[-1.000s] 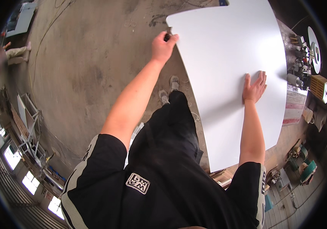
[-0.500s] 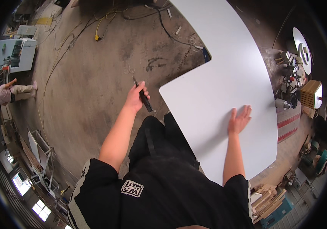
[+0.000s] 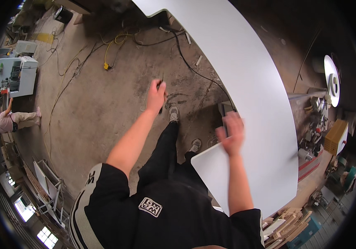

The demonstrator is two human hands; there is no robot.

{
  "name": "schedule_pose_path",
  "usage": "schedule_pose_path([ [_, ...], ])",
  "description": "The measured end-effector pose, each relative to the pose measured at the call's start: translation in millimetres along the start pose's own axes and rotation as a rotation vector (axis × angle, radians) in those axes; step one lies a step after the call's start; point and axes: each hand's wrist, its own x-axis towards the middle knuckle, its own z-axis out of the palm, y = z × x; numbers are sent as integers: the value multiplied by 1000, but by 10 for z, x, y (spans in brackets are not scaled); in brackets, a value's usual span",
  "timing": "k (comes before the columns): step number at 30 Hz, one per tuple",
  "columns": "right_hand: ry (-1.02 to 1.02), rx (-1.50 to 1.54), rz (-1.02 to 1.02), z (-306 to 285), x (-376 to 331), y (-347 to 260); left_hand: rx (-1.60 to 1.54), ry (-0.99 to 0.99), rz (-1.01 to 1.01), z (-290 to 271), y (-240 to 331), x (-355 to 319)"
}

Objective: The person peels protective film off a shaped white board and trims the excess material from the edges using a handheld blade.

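Over the concrete floor, my left hand [image 3: 156, 97] is closed around a slim black tool [image 3: 160, 110] with a narrow tip. The fingers cover most of the tool, and its tip is blurred. To the right lies a large white panel [image 3: 265, 124] with a curved outer edge and a cut-out on its inner side. My right hand [image 3: 232, 135] is over the panel beside the inner corner of that cut-out. Its fingers are stretched out, slightly smeared by motion, and hold nothing. Whether the palm touches the panel I cannot tell.
My shoes [image 3: 173, 114] stand on the floor below the cut-out. Black and yellow cables [image 3: 106, 65] trail over the far floor. A person [image 3: 9, 121] stands by a machine [image 3: 22, 76] at far left. Wood offcuts [image 3: 290, 226] are piled at lower right, and tools [image 3: 319, 120] lie beyond the panel.
My right hand has moved left across the panel to its inner edge. My left hand, still with the black tool, has shifted slightly right and forward. The view has moved along the panel.
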Motion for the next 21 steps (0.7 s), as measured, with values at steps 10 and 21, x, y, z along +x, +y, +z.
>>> schedule_pose_path([
  [10, 81, -723, 861, -883, 922, 2860, -223, -149, 61, 350, 890, 1789],
  [21, 278, -781, 846, -703, 993, 3077, -403, -532, -309, 1287, 898, 1034],
])
